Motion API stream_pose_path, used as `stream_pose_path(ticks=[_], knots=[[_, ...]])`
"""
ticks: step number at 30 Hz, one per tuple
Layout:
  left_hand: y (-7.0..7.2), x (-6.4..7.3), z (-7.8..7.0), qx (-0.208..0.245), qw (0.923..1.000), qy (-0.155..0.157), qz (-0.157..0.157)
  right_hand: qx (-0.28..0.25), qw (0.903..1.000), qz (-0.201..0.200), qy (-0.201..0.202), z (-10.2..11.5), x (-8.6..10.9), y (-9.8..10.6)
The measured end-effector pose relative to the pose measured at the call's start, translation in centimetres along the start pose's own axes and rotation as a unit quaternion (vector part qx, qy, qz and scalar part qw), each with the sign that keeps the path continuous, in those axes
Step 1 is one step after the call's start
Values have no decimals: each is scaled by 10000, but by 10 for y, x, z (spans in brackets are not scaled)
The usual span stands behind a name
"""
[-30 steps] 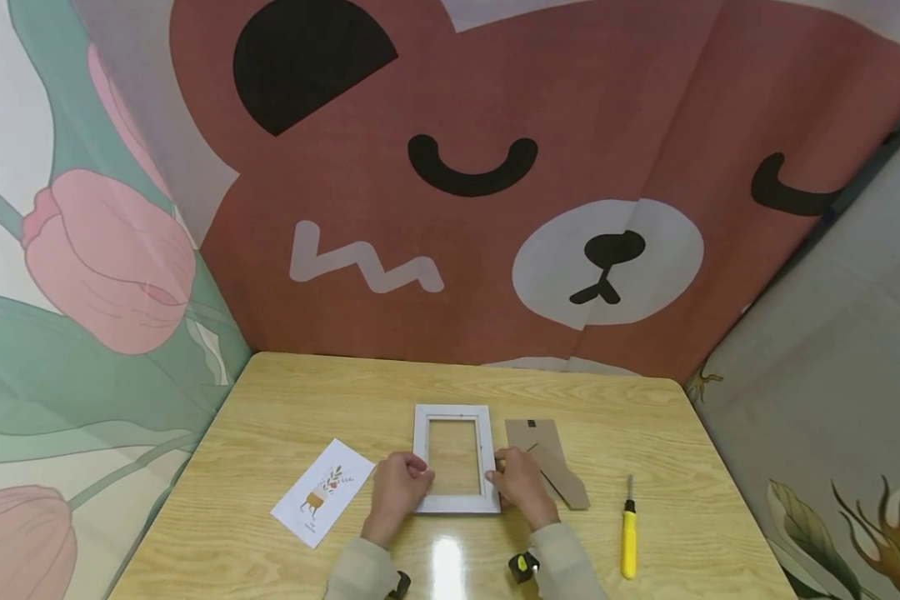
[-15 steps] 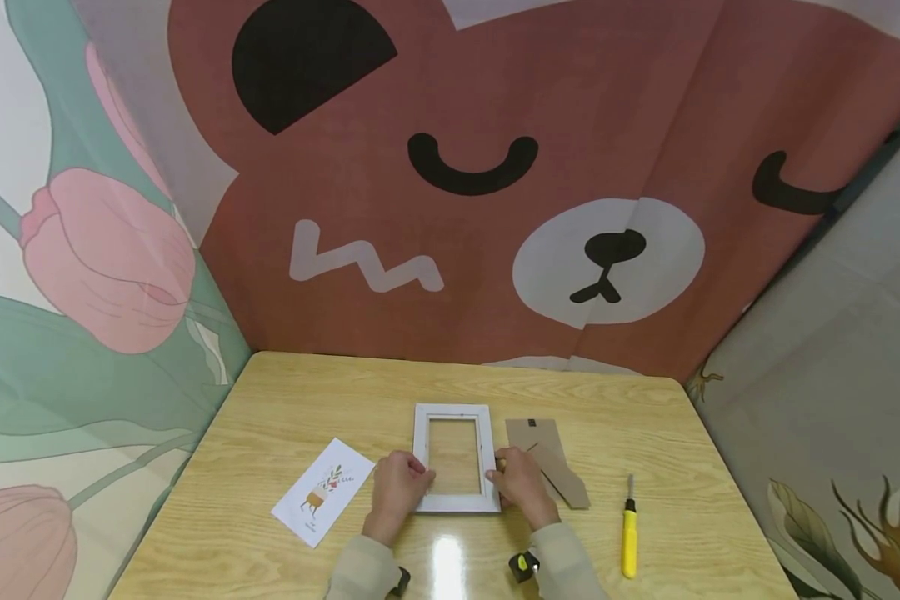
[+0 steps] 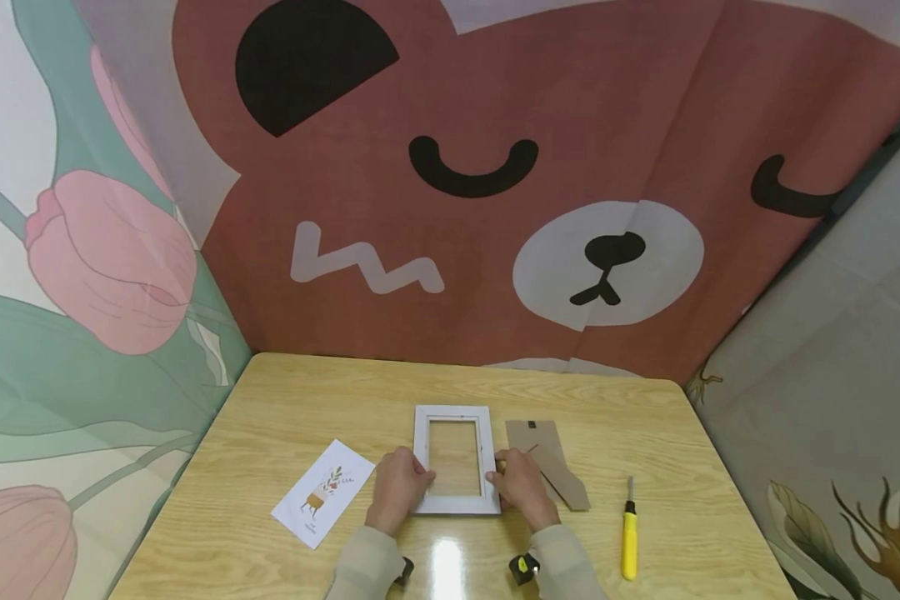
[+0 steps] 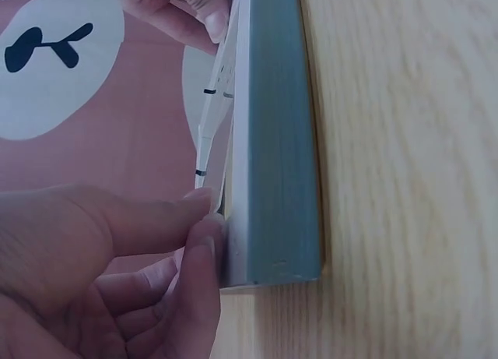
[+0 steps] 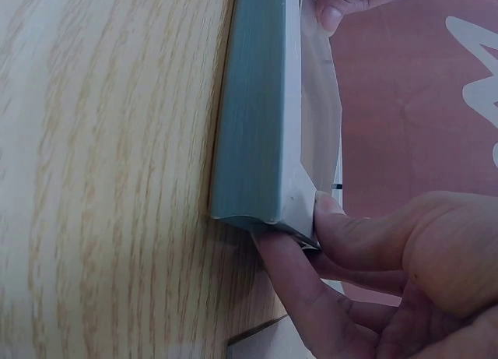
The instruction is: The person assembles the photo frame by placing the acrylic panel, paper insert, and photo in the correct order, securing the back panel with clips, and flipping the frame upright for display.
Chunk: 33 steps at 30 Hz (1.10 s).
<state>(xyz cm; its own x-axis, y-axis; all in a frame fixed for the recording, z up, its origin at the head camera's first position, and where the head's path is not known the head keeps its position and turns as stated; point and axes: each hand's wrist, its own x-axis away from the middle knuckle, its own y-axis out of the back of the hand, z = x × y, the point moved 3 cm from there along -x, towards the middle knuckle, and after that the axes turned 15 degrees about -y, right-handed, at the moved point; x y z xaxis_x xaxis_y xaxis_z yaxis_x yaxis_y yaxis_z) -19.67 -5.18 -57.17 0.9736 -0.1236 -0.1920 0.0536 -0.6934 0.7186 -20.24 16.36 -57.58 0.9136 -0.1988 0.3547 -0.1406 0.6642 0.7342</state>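
1. We are working at a white frame (image 3: 453,504), which is lying flat near the middle of the wooden table (image 3: 307,392), between our two hands.
2. With our left hand (image 3: 399,482) we are pinching, thumb against finger, at the inner edge of the frame; what we are grasping there looks like a clear sheet (image 5: 320,110) (it is nearly see-through, so we are judging by its faint edge).
3. With our right hand (image 3: 523,485) we are gripping the frame by its near right corner, thumb on the upper face and a finger by the outer side; whether we are also catching the sheet there, we cannot tell.
4. The sheet is standing a little proud of the frame in both wrist views, and small dark tabs (image 4: 201,172) are showing beyond it.
5. We are, in our judgement, handling the sheet at the frame's recess (seating it or lifting it out, we cannot say which).
6. The next move is probably calling for light, even pressure from both sides, so that the sheet is not bending or snagging on the tabs.
7. The printed card (image 3: 322,493) is lying to the left, the brown backing board (image 3: 532,433) just beyond our right hand, and the yellow screwdriver (image 3: 629,542) farther right; we are touching neither card nor screwdriver.
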Motion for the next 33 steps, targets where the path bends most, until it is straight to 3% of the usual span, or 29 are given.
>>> stream_pose_path(ticks=[10, 17, 26, 33], knots=[[0, -2, 1, -213, 9997, -98, -76, -31, 10000, 37, 71, 0, 0, -1], [1, -3, 1, -110, 9999, 42, 88, -31, 10000, 11, 76, 0, 1, 0], [4, -2, -1, -115, 9999, -41, 60, -22, 10000, 54, 65, 1, 1, 0], [1, -3, 1, -50, 9997, 49, 228, 13, 10000, 12, 52, 1, 2, 1]])
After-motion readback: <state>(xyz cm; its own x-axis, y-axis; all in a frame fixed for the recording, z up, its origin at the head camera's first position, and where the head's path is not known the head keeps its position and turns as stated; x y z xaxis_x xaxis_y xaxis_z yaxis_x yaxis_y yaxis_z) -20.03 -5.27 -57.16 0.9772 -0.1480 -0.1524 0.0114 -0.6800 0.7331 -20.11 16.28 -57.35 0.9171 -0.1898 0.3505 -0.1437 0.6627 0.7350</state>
